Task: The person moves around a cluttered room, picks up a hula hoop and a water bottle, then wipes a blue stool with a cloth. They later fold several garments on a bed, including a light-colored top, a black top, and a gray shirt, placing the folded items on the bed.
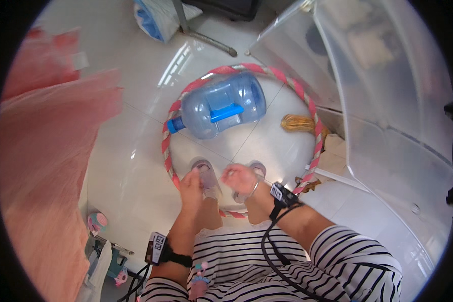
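Note:
My left hand [190, 186] hovers over my left shoe [205, 169], fingers loosely bent and nothing seen in them. To its right is my right hand [240, 177], in front of my other shoe; its fingers are curled in and a little blurred, with no object visible. A bracelet [255, 187] circles the right wrist. Beyond both hands, a large clear blue water jug [199, 108] lies on its side on the floor, its blue cap [174, 125] to the left and its blue handle [227, 112] upward. Neither hand touches it.
A pink-and-silver striped hoop [312, 111] surrounds the jug and my feet. An orange-brown ridged gourd [297, 123] lies at its right side. Translucent plastic panels [387, 136] stand on the right, pink fabric [50, 166] hangs left, and a metal stand leg [211, 42] rests at the back.

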{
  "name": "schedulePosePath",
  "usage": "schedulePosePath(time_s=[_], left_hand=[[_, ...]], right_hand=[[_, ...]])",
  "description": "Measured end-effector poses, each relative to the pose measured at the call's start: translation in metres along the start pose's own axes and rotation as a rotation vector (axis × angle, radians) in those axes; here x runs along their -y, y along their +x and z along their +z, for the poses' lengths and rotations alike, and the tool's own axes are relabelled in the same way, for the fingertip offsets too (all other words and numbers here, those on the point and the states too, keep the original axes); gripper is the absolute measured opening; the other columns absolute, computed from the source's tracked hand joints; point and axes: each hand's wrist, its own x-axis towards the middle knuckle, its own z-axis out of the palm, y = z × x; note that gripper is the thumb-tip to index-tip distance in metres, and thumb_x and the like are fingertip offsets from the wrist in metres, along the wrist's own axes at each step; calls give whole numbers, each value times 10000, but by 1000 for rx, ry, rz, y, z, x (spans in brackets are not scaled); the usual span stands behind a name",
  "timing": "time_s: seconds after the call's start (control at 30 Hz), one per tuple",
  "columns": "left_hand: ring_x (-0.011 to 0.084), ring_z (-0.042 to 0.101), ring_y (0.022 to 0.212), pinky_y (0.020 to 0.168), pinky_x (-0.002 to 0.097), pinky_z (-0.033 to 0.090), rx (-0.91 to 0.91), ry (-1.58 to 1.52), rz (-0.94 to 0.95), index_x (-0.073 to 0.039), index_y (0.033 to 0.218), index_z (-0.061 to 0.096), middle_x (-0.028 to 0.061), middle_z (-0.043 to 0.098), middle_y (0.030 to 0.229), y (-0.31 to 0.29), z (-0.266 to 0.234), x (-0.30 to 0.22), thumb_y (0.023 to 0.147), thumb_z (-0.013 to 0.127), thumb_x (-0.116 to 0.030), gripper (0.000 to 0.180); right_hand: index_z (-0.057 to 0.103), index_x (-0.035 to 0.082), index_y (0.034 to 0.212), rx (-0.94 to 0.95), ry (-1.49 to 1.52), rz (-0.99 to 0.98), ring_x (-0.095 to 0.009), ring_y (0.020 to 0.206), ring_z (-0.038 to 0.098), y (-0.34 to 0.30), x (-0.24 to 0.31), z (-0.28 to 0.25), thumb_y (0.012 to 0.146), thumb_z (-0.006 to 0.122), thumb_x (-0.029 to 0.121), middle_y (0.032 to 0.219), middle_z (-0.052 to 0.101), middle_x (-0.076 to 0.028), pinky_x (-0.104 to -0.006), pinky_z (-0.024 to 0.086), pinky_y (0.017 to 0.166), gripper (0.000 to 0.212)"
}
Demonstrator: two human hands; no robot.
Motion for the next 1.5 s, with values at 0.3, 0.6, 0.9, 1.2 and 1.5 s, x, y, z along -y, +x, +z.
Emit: schedulePosePath(time_s=[0.3, 0.6, 0.9, 1.2, 1.5], left_hand=[[285, 508, 669, 638, 361, 412, 161, 544, 1290, -42, 705, 544, 106, 519, 702, -179, 58, -200, 783, 570, -142, 130], [266, 520, 1038, 941, 440, 330, 419, 699, 1808, -91, 857, 614, 76, 595, 951, -367, 80, -282, 755, 561, -174, 141], [352, 359, 1205, 1004, 462, 258, 607, 581, 1822, -84, 1171, 511, 146, 429, 1249, -430, 151, -318, 768, 578, -251, 442], [309, 322, 1237, 1037, 485, 199, 599, 1138, 1964, -104, 1087, 560, 98, 466, 1212, -454, 265, -308, 775, 597, -328, 385], [260, 386, 1211, 1049, 471, 171, 480, 1216, 1857, -127, 835, 600, 41, 546, 1094, -447, 241, -299, 823, 441, -428, 341]], right_hand=[[510, 39, 1038, 516, 111, -166, -192, 1085, 464, -214, -48, 263, 907, 372, 230, 1085, 534, -93, -317, 358, 965, 270], [527, 55, 981, 722, -77, -447, -176, 970, 509, -428, -91, 320, 898, 409, 237, 1014, 558, -74, -291, 401, 874, 233], [502, 109, 758, 622, 6, -482, -65, 533, 408, -539, -68, 259, 884, 499, 295, 707, 465, 9, -183, 347, 449, 225], [473, 86, 732, 773, -93, -841, -58, 492, 343, -690, 65, 192, 900, 487, 278, 655, 415, 6, -166, 289, 408, 255], [509, 44, 855, -278, -751, -1211, -182, 675, 528, -549, 225, 202, 863, 505, 241, 843, 558, -108, -283, 443, 566, 198]])
